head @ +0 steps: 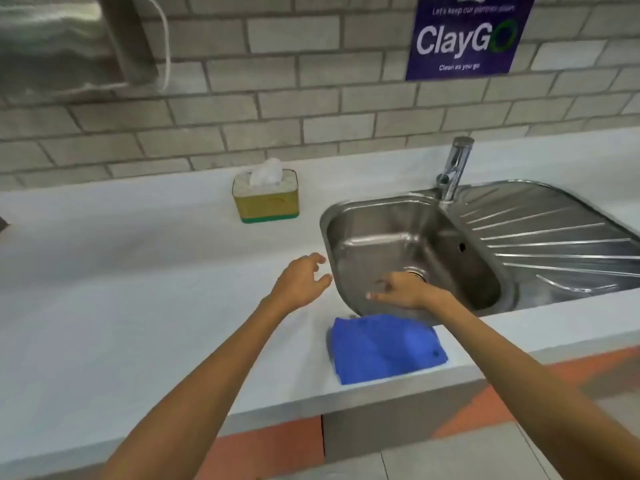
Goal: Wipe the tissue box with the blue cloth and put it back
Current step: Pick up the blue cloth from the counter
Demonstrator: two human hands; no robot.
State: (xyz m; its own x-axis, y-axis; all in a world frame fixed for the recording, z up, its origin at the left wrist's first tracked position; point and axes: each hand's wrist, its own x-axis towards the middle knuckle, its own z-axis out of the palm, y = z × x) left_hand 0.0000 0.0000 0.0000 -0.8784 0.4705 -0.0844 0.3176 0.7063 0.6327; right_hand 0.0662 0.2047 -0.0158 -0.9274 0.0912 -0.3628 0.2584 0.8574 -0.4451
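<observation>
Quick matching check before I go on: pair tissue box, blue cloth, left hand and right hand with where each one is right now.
Things:
1. tissue box
2. blue cloth
3. left hand
4. right hand

Places:
A. over the sink basin, empty
B. at the counter's front edge
C. by the brick wall
D. over the counter, left of the sink, open

Pairs: 1-C, 2-B, 3-D, 4-A

We list this as a shared pantry or office kitchenette: steel sink (pixel 408 244) with drainboard and tap (pixel 455 168) set in a pale counter (pixel 138 289); grey brick wall (pixel 277 98); far right, a "ClayGo – Clean as you go" sign (pixel 467 38).
</observation>
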